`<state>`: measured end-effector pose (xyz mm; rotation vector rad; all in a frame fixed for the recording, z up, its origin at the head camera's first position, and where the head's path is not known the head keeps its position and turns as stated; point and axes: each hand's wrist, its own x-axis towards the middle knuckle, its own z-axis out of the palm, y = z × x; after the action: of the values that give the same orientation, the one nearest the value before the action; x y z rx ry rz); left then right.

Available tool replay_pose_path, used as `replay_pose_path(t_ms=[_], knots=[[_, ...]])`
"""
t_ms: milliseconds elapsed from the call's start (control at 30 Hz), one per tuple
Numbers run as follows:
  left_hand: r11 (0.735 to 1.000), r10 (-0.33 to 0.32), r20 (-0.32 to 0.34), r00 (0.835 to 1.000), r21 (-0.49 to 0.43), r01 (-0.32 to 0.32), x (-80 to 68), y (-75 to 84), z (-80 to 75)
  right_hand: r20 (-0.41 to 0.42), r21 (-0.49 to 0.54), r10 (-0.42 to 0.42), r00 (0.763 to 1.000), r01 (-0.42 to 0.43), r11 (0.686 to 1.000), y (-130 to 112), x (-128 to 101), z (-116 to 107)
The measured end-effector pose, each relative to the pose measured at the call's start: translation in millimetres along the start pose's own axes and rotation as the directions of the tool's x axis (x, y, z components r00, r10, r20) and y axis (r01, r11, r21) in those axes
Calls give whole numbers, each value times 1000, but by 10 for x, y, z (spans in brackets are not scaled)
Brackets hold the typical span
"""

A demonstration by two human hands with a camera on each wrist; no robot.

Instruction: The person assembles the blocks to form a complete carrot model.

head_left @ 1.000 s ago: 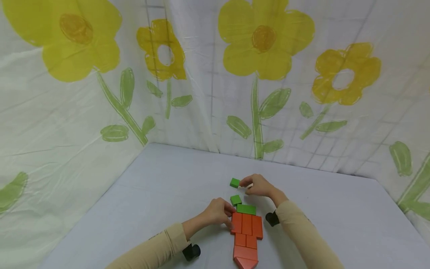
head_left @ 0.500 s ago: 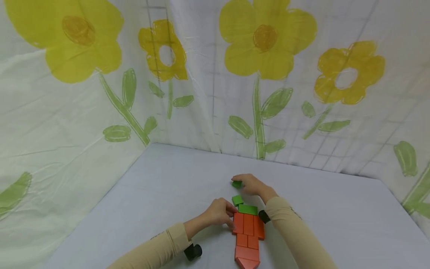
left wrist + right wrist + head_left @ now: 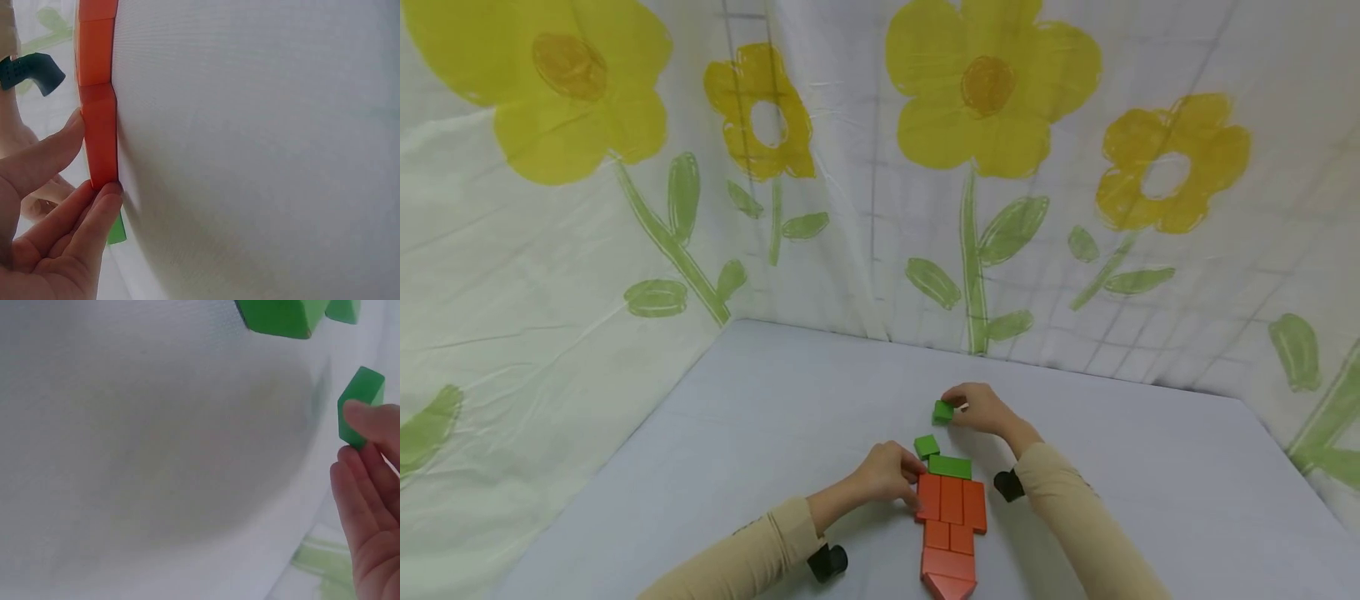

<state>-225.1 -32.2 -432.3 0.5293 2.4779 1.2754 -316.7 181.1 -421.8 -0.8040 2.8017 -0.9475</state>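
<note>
My right hand (image 3: 985, 410) pinches a small green block (image 3: 943, 412) between thumb and fingertips, beyond the block figure. In the right wrist view the same green block (image 3: 364, 387) shows with the thumb across its face. My left hand (image 3: 886, 473) rests at the figure's left side. Its thumb and fingers span a red block (image 3: 929, 493), gripping that red block (image 3: 100, 134) by its sides and end in the left wrist view. A long green block (image 3: 950, 467) tops the red ones, with a small green block (image 3: 927, 447) at its upper left corner.
Smaller red blocks (image 3: 936, 535) and a red triangle (image 3: 950, 585) continue the figure toward the near side. A white cloth covers the table (image 3: 775, 392). Behind it hangs a curtain (image 3: 850, 250) printed with yellow flowers. Black cameras (image 3: 828, 563) sit at both wrists.
My right hand has reached over the farthest green block, taken hold of it and shifted it slightly right. The left hand stays at the red block.
</note>
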Motion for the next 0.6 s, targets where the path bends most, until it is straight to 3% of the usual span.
replay_pose_path(t_ms=[167,600], knots=[[1000,-2,-1,1000,0,2,-5,0,-8,-9,48,33,999,-32,998,62,-150,-93],[1000,25,-10,1000,11,-25,-33,28,-9,20,43,103,995,-103,994,70,-510,-165]])
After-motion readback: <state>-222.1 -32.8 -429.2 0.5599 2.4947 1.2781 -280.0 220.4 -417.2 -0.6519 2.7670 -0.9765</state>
